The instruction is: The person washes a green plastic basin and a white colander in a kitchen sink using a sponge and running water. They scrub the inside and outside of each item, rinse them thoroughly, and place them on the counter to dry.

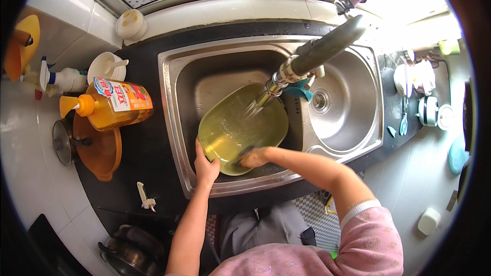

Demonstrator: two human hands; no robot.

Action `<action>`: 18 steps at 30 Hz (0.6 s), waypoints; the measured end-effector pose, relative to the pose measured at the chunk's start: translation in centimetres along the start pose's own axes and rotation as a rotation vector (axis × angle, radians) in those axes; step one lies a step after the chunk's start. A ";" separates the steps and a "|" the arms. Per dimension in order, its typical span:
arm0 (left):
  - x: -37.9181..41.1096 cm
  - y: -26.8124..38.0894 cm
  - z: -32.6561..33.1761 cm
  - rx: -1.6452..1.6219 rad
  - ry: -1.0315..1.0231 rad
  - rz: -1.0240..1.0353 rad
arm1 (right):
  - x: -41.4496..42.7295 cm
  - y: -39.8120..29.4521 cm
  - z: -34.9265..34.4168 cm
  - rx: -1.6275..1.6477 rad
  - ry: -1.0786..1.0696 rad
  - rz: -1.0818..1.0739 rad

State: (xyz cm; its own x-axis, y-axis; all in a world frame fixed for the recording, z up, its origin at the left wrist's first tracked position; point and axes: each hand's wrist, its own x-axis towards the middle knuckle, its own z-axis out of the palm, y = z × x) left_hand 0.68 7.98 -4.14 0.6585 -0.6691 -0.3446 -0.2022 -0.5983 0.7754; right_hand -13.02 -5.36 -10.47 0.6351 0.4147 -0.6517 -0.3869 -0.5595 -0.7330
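Note:
A translucent yellow-green plastic basin (216,122) stands in the large bowl of a stainless steel sink (209,71). From the faucet (273,84), water streams into it. My left hand (207,166) grips the basin's near-left rim, thumb on the upper side. Inside the near end of the basin is my right hand (254,158), its fingers on a dark scrubber or cloth (245,150). The fingers partly hide that dark thing, and blur leaves its exact kind unclear. A teal cloth or pad (301,91) lies on the divider beside the faucet.
Right of the divider is a smaller round sink bowl (345,111) with a drain (320,101). An orange pump bottle of dish soap (119,109) stands on the left counter, near a brown board (101,153), a pot lid (62,142) and a spray bottle (69,79).

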 end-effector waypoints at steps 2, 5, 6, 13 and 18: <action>0.3 0.6 -1.0 0.045 -0.029 -0.018 | -2.7 0.8 -1.9 -0.295 -0.266 0.634; 0.4 1.9 -1.9 0.139 -0.136 -0.088 | -4.2 7.0 -3.3 -1.080 0.021 0.702; 0.4 1.7 -1.9 0.163 -0.137 -0.060 | -3.0 8.7 -3.9 -1.234 0.181 0.795; -0.8 2.5 -2.2 0.228 -0.112 -0.010 | -0.7 6.1 -3.3 -0.604 0.184 0.759; 0.9 4.6 -3.4 0.393 -0.169 0.041 | -2.1 1.1 0.7 0.115 0.100 0.616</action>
State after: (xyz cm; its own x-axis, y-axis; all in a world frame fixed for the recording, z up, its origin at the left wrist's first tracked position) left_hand 2.76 6.15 0.91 0.5224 -0.7393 -0.4248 -0.5081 -0.6700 0.5412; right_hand -15.23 -6.31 -10.07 0.3304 -0.0306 -0.9433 -0.7667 -0.5915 -0.2494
